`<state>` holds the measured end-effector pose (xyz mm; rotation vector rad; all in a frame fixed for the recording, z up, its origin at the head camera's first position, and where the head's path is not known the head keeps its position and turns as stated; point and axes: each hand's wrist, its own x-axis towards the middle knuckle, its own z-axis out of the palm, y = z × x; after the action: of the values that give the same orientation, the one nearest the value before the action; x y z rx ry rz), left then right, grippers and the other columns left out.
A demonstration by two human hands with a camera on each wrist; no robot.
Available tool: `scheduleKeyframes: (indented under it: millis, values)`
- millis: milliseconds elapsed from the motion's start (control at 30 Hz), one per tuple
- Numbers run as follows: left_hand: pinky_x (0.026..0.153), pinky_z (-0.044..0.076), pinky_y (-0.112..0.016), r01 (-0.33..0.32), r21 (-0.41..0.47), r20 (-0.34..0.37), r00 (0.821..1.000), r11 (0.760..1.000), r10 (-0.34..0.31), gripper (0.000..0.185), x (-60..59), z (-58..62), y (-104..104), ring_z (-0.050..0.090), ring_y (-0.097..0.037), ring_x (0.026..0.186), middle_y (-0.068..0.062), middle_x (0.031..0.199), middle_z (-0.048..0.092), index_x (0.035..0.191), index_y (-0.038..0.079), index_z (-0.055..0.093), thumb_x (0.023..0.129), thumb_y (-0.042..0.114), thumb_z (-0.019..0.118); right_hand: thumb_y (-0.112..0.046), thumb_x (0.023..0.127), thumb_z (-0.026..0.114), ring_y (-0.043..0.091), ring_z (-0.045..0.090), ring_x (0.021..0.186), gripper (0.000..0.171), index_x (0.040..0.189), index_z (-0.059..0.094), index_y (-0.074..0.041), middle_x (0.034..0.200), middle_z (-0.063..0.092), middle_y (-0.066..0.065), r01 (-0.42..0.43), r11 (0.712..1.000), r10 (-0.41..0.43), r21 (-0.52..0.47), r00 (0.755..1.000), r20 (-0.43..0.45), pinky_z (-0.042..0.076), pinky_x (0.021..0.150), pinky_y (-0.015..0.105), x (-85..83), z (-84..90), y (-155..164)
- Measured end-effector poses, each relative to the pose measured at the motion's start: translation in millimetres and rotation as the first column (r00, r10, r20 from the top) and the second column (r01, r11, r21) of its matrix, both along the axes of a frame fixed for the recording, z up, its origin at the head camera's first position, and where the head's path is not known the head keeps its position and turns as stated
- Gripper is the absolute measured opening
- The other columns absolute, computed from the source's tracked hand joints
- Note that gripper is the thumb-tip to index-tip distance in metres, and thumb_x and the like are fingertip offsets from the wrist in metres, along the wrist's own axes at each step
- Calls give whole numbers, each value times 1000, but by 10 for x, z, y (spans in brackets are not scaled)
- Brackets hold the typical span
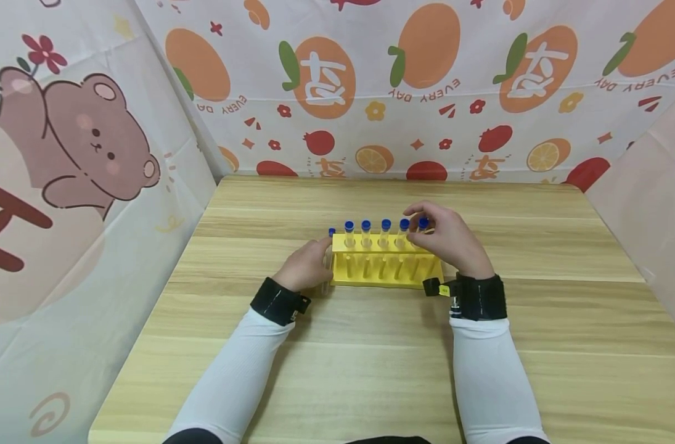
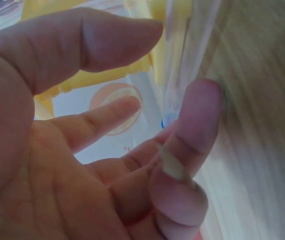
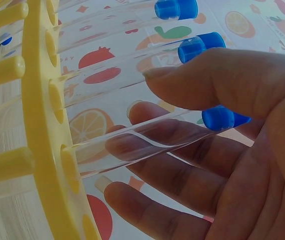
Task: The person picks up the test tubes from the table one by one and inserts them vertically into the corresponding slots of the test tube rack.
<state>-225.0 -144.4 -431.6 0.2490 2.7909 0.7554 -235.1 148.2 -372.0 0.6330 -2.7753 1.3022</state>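
A yellow test tube rack (image 1: pixel 387 285) stands on the table, holding several clear test tubes with blue caps upright in a row. My right hand (image 1: pixel 454 240) is around the upper part of the rightmost test tube (image 3: pixel 132 145); its fingers lie behind the glass and its thumb in front, without a visible pinch. At the rack's left end is my left hand (image 1: pixel 304 266), thumb and fingers spread. Beside that end, low along the tabletop, another test tube (image 2: pixel 175 65) lies with its blue cap (image 1: pixel 331 232) on the far side, partly hidden by a left fingertip.
The wooden table (image 1: pixel 370 370) reaches back to a patterned cloth (image 1: pixel 381 142) with fruit prints. Another cloth (image 1: pixel 165 154) with a bear print hangs on the left. Yellow pegs (image 3: pixel 5 72) stick up inside the rack.
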Motion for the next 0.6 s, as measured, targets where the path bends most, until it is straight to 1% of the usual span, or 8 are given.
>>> scheduleKeyframes:
  millis: [167,267,400,467,600]
  values:
    - [92,51,-46,0,9,-4,1000,1000,0,77,-5,-1,-2,55,-27,106,-14,132,61,145,11,47,73,1,75,-14,88,71,23,58,95,35,122,62,-14,99,68,5,-5,1000,5,6,1000,1,51,88,43,-14,-5,-2]
    - [96,50,-49,2,11,-7,1000,1000,-2,76,-3,-5,-6,56,-28,111,-14,132,61,144,11,47,74,4,77,-13,88,71,23,58,95,35,122,62,-14,100,68,6,-5,1000,5,8,1000,4,51,88,44,-18,-7,-6]
    - [100,48,-52,5,15,-10,1000,1000,-4,76,-2,-12,-10,56,-30,118,-14,133,60,144,12,48,75,8,79,-14,88,71,23,58,95,35,122,62,-14,100,68,5,-5,1000,4,7,1000,7,51,87,43,-10,2,-11]
    - [101,47,-53,4,15,-11,1000,1000,-4,75,-1,-15,-12,55,-31,120,-14,134,60,144,12,48,75,8,79,-15,88,72,23,58,95,34,121,63,-15,99,68,4,-4,1000,4,7,1000,8,52,87,43,-5,7,-13]
    - [97,50,-51,-2,5,-7,1000,1000,2,76,2,-10,-15,56,-30,115,-14,131,61,144,12,48,75,8,79,-15,88,72,24,59,95,34,121,63,-16,98,68,3,-6,1000,6,6,1000,5,52,86,42,-8,6,-12]
